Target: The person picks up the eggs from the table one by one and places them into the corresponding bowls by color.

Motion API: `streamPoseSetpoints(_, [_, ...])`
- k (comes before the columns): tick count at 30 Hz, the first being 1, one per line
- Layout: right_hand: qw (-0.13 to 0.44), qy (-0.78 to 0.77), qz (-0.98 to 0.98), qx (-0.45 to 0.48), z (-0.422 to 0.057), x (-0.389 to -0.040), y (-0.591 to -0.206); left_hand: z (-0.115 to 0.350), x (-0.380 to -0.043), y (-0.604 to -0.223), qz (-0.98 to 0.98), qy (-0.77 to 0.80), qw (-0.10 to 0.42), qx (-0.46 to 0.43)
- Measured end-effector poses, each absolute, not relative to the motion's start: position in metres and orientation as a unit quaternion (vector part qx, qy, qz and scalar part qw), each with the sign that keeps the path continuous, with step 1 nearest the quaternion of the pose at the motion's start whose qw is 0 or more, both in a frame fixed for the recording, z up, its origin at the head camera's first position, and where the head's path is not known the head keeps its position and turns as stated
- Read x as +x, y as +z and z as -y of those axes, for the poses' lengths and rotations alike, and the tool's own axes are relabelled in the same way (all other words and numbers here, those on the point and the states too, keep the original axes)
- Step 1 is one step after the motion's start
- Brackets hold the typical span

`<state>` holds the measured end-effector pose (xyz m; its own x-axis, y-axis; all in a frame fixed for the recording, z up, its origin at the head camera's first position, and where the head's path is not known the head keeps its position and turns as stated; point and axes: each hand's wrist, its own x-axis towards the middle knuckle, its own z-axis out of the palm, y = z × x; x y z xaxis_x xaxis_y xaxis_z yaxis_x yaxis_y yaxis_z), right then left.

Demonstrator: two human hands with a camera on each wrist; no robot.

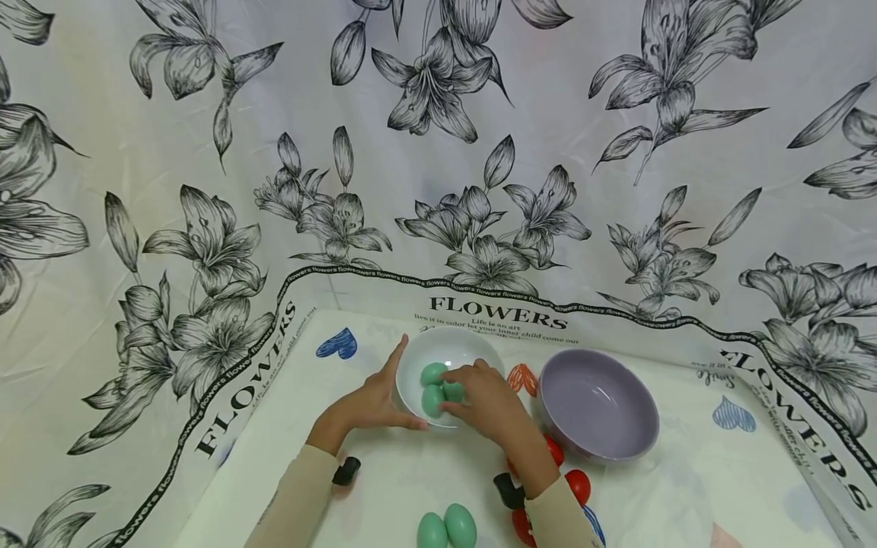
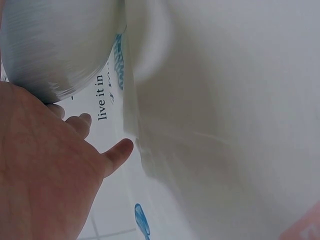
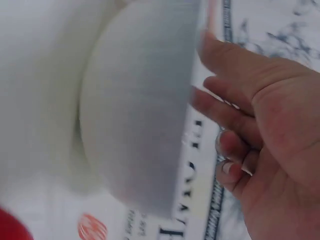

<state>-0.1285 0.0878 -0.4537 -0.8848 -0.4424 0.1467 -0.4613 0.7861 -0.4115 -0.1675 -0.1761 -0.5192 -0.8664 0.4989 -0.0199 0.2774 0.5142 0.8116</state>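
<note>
Your left hand [image 1: 373, 403], fingers spread, steadied the white bowl [image 1: 448, 344]. Three green eggs [image 1: 432, 400] sat inside; your right hand [image 1: 488, 396] reached the rightmost, pinched or released, couldn't tell. Purple bowl [image 1: 597, 403] stood right.

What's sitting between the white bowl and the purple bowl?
A printed orange-red heart on the tablecloth lies between the white bowl and purple bowl, as the head view shows; the right hand's wrist crosses the near end.

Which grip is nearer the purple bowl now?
Right. The right grip reaches into the white bowl, left of the purple bowl; the left grip is farther off, at the white bowl's left side.
</note>
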Motion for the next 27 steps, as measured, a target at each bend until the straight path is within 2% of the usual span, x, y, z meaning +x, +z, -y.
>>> streamPoseSetpoints(10, [0.077,0.302,0.923,0.226,-0.137,-0.090,-0.428,0.176,-0.171,-0.517,-0.866,0.432,0.118,0.221])
streamPoseSetpoints(19, [0.068,0.324,0.930,0.162,-0.168,-0.070,-0.443,0.175,-0.171,-0.520,-0.868,0.431,0.121,0.214])
streamPoseSetpoints(27, [0.019,0.345,0.925,0.157,-0.185,-0.046,-0.464,0.172,-0.169,-0.521,-0.868,0.434,0.126,0.208])
